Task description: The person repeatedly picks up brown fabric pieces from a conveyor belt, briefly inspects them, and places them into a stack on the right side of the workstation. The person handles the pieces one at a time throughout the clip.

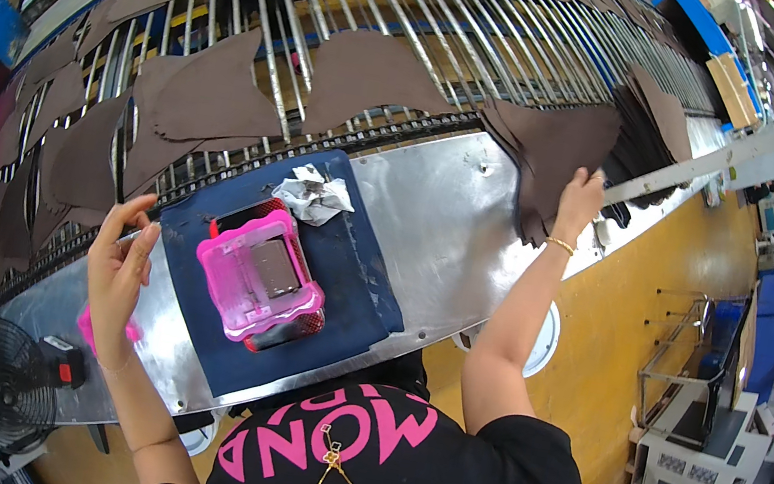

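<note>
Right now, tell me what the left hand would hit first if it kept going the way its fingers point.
The left hand points up toward the roller conveyor; it would likely first meet the brown leather pieces lying on the conveyor rods just beyond the metal table's edge, though depth is unclear.

My counter (451,222) is bare sheet metal, curved, running along a roller conveyor (344,2). On the counter: a dark blue mat (351,277). On the mat: a pink plastic tray (254,282) over a red-edged pad, and a crumpled white rag (313,195). Brown leather cut pieces (197,95) lie spread across the conveyor bars; one stack (563,153) overlaps the counter's far edge.
</note>
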The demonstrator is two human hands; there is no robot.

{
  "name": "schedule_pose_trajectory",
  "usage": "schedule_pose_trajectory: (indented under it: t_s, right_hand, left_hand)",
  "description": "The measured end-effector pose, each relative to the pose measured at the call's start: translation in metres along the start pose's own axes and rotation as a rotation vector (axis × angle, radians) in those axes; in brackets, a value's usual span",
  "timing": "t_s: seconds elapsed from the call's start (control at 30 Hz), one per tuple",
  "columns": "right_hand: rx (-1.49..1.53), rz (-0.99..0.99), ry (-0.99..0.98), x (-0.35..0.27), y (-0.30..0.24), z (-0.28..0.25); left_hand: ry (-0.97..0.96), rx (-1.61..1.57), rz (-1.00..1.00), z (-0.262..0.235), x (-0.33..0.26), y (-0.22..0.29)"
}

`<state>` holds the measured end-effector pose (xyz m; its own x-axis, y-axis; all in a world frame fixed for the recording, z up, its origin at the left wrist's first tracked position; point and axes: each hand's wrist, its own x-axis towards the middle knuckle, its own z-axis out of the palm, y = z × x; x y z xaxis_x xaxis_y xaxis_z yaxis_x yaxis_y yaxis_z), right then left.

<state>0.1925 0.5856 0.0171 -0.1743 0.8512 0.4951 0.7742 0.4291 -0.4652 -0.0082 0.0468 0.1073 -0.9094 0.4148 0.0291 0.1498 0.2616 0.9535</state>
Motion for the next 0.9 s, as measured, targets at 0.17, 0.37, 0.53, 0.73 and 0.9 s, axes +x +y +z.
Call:
schedule_pose_trajectory:
  t_s: [0.17, 0.37, 0.53, 0.73, 0.9]
  right_hand:
    - [0.3, -0.268, 0.095, -0.003, -0.097, -0.077]
    - [1.311, -0.391, -0.621, -0.072, -0.213, -0.121]
    - [1.249, -0.563, -0.963, -0.103, -0.236, -0.118]
    - [1.129, -0.81, -1.095, -0.168, -0.252, -0.097]
    - [0.974, -1.105, -0.895, -0.19, -0.249, -0.082]
  left_hand:
    - [-0.026, 0.04, 0.154, 0.005, 0.014, 0.023]
    - [-0.066, -0.186, 0.253, 0.033, 0.024, 0.049]
    - [0.052, -0.352, 0.092, -0.012, -0.001, 0.046]
    - [0.302, -0.114, 0.138, -0.068, -0.048, 0.024]
    - [0.37, 0.043, 0.093, -0.095, -0.079, 0.012]
